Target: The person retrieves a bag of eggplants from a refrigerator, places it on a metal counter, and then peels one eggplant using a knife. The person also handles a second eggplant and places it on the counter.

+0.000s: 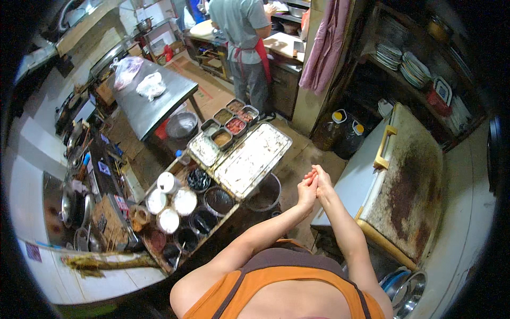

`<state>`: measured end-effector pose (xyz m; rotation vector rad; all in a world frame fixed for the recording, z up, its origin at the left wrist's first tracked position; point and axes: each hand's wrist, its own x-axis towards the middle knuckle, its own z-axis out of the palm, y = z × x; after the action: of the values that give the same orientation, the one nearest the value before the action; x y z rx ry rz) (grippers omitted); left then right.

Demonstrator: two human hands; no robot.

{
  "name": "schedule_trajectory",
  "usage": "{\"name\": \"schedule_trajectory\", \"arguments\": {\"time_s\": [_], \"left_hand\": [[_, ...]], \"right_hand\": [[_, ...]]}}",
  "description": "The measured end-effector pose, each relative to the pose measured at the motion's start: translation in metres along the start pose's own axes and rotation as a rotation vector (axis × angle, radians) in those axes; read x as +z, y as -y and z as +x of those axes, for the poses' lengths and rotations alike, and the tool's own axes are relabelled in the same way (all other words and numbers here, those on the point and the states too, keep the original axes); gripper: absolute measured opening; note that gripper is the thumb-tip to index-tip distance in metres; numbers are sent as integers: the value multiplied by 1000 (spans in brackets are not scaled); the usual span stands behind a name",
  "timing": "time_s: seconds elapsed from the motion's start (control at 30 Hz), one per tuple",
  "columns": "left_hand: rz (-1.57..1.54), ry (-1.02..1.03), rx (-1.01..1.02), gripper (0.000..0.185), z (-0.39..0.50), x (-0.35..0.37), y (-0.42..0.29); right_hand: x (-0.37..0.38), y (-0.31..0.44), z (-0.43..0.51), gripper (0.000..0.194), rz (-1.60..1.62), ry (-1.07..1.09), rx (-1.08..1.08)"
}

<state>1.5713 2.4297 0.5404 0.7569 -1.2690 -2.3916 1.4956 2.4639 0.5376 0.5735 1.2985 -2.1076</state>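
My left hand (308, 191) and my right hand (323, 180) touch each other in front of me, above the floor. Their fingers are curled together, and no object shows between them; the palms are partly hidden. To the right of the hands stands a white chest freezer (402, 187) with a stained lid and a yellowed handle (385, 147). On their left lie white trays (255, 159), with several metal containers of ingredients (235, 125) at the far end. Below the trays' near edge is a large round bucket (265, 193).
Several white-topped tubs (185, 201) and dark pots (219, 200) fill the counter at left. Beyond it, a metal table (159, 101) holds plastic bags (151, 85). A person in a red apron (243, 40) stands at the far counter. Oil jugs (334, 127) stand beside the freezer.
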Motion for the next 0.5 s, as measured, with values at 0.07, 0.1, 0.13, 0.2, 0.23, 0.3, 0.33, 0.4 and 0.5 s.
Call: {"name": "schedule_trajectory", "arguments": {"time_s": [0.07,0.1,0.13,0.2,0.23,0.3,0.33,0.4,0.5], "left_hand": [[323,156,204,24,39,13,-17],[488,236,297,26,56,17,-24],[655,306,391,28,73,16,-31],[715,495,342,37,106,16,-49],[730,513,406,42,117,14,-58],[899,587,463,57,137,17,-78],[904,578,455,56,145,22,-84],[916,542,441,54,165,32,-89],[953,465,532,54,210,49,-73]], "right_hand": [[10,31,25,23,83,8,53],[5,44,45,20,117,31,53],[7,62,56,22,11,90,-13],[2,110,73,25,47,124,-76],[5,139,79,30,5,118,-47],[-4,188,96,48,-82,149,-38],[-8,207,109,59,-127,197,-51],[-11,242,131,70,-172,232,-37],[-40,291,193,72,-109,224,-15]]}}
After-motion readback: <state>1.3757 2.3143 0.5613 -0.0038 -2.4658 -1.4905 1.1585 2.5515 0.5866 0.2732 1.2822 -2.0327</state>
